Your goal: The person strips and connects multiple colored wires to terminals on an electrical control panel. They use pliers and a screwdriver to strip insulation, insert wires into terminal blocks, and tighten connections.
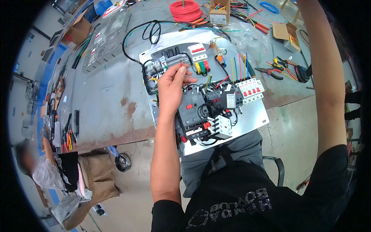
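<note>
My left hand (174,83) hovers over the metal mounting plate (251,120), its thumb and fingers pinched together. A tiny reddish bit shows at the fingertips, too small to name. Below the hand sits a large dark grey circuit breaker (189,107) with a red switch. Beyond it is a terminal block (176,60) with black wires. A row of white miniature breakers (250,91) with red levers stands at the plate's right, and a white contactor-like block (222,127) at its near edge. My right arm (328,77) stretches far forward; its hand lies outside the picture.
A red wire coil (185,9), small cardboard boxes (219,13) and loose tools lie along the far side. Pliers (270,72) rest at the right. Clear-covered grey enclosures (106,44) stand at the left. Another person (50,170) sits at the table's left side.
</note>
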